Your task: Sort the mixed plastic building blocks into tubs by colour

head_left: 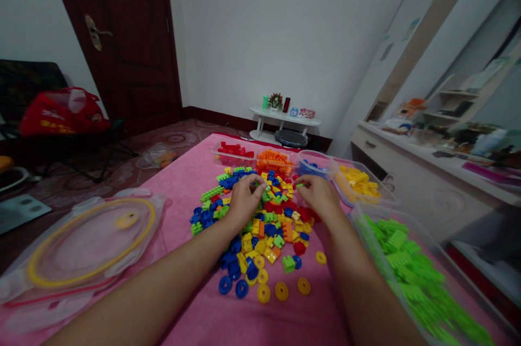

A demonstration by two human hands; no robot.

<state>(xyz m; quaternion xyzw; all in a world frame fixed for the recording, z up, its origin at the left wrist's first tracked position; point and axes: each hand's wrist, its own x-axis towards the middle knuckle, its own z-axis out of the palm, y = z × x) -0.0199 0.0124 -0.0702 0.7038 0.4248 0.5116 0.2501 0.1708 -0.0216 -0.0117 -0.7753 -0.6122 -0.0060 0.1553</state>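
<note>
A mixed pile of plastic building blocks (271,229) in blue, yellow, green, red and orange lies on a pink cloth (183,226). Over the pile's upper middle, my left hand (245,197) is curled, thumb and fingers closed on a small light-green block (267,187). At the pile's right edge, my right hand (319,194) pinches another small green block (300,186), partly hidden by the fingertips. Yellow wheels (281,290) and blue wheels (241,288) lie at the pile's near edge.
Along the far edge sit containers of red blocks (235,150), orange blocks (273,160) and blue blocks (311,164). To the right are a yellow-block tub (360,183) and a large green-block tub (411,264). Clear lids (93,237) lie at left.
</note>
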